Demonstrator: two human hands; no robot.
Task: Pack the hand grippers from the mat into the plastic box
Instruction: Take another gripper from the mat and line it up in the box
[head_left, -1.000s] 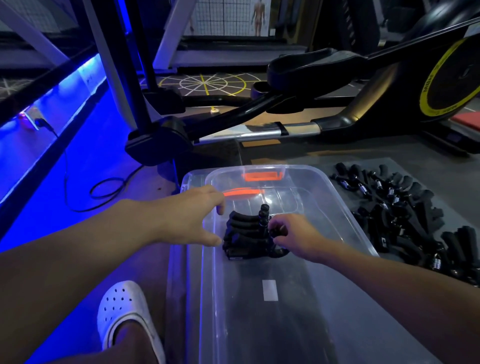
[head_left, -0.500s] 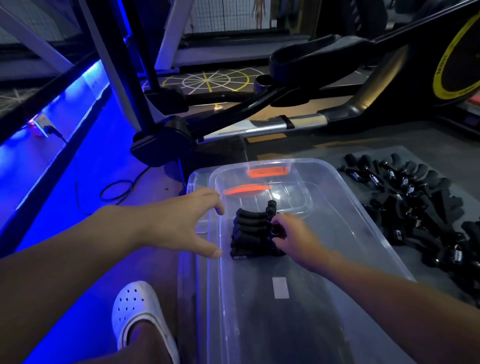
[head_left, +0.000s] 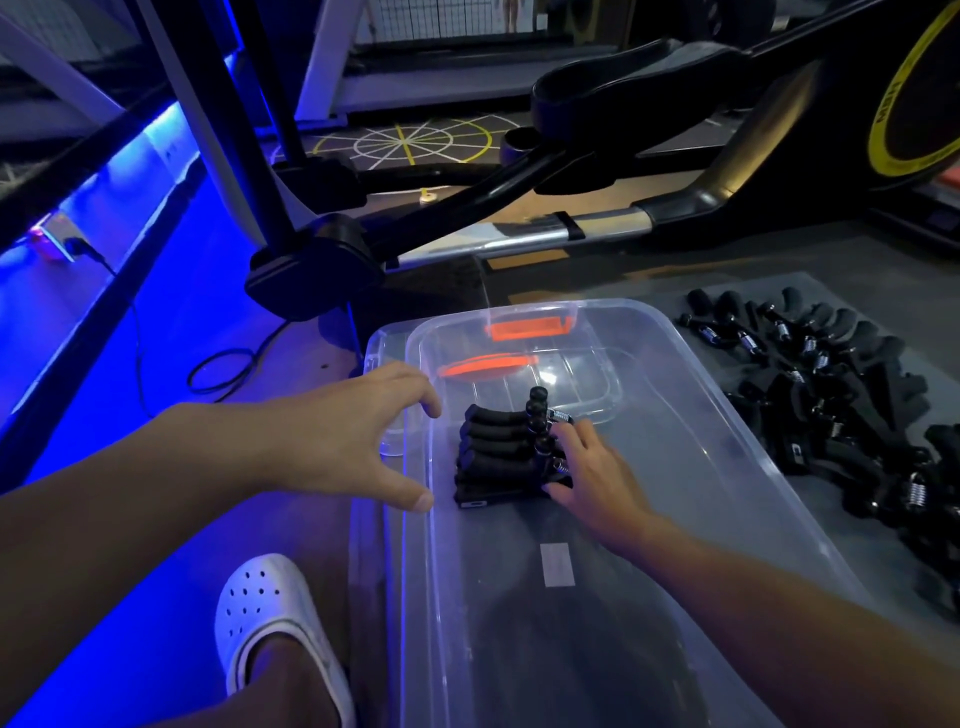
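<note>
A clear plastic box (head_left: 737, 467) lies on the floor in front of me. Inside it, near the far left, several black hand grippers (head_left: 496, 452) lie stacked side by side. My right hand (head_left: 589, 475) is inside the box, its fingertips resting against the right side of that stack. My left hand (head_left: 358, 436) hovers over the box's left rim, fingers spread, holding nothing. To the right of the box, a pile of black hand grippers (head_left: 852, 410) with metal springs lies on a grey mat (head_left: 649, 291).
The box's lid with an orange latch (head_left: 530, 328) sits at the far end. An exercise machine (head_left: 597, 156) stretches across the floor behind the box. A black cable (head_left: 218, 371) curls on the floor at left. My foot in a white clog (head_left: 270, 618) rests beside the box.
My right hand's fingers have straightened against the stack of grippers in the box. My left hand stays over the rim. The camera view has dipped slightly.
</note>
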